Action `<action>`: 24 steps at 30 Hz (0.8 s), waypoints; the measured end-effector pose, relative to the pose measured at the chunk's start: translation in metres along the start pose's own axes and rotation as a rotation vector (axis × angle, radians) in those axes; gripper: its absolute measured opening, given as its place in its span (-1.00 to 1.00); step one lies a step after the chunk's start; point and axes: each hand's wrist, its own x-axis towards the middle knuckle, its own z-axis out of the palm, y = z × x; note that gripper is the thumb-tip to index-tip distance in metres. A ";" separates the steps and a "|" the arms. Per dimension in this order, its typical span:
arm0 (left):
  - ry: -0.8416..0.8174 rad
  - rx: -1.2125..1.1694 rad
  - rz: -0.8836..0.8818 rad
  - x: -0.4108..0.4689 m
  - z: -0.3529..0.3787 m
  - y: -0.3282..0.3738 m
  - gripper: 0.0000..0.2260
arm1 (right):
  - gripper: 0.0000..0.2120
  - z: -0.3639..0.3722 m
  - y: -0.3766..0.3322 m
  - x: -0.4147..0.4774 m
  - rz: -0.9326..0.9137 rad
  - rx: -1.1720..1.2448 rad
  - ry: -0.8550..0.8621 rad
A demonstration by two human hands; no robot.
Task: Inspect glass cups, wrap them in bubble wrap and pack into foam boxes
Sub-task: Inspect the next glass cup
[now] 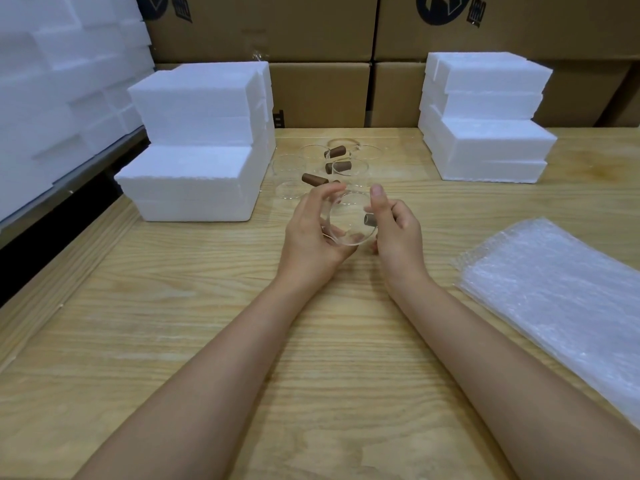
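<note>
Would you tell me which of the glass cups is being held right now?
The nearest glass cup, gripped by the left hand and right hand; the other cups stand on the table behind it.

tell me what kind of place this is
Probably a warehouse packing station: cardboard boxes stacked behind the wooden table, piles of white foam boxes on it, and a stack of bubble wrap near the glass cups.

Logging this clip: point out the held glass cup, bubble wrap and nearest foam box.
Clear glass cup with brown handle [348, 216]: head view, glass body.
Clear bubble wrap stack [561, 292]: head view, top sheet.
White foam box, near left [187, 194]: head view, front face.
</note>
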 end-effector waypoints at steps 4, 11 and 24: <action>-0.001 0.007 0.030 -0.001 0.002 0.001 -0.42 | -0.44 0.001 -0.005 -0.003 0.048 0.007 -0.027; 0.031 0.121 0.020 -0.003 0.000 0.004 -0.46 | -0.50 0.002 -0.001 -0.001 0.038 -0.080 -0.079; 0.041 0.000 -0.115 0.001 -0.004 0.000 -0.38 | -0.42 0.000 -0.001 -0.012 -0.245 -0.396 -0.193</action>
